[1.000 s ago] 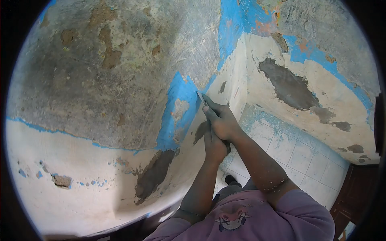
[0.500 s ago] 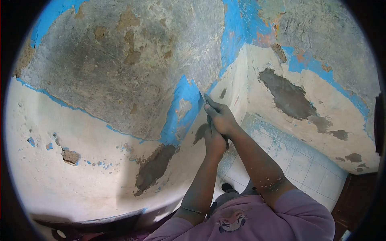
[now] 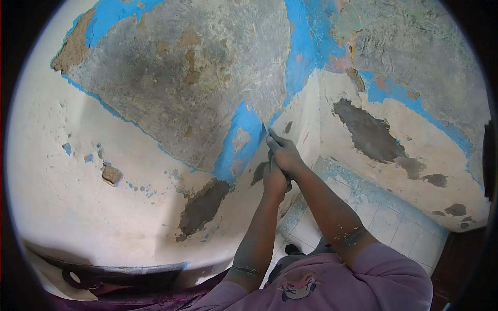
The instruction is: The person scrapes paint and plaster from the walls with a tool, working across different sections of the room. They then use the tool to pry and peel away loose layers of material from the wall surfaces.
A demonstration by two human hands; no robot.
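Holding the probably light, stiff scraper [image 3: 264,129] mid-frame, left hand [image 3: 274,181] and right hand [image 3: 285,155] wrap closed around its largely hidden handle.

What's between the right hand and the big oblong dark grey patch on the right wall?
Head view: cream painted wall, with the room corner, lies between the right hand and that patch.

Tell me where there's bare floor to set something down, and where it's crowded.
Bare tiles show between the right arm, the wall on the right and the brown panel. It's crowded between the arms, where a dark shoe shows, and near the other wall, where the right hand and the left hand grip a thin tool.
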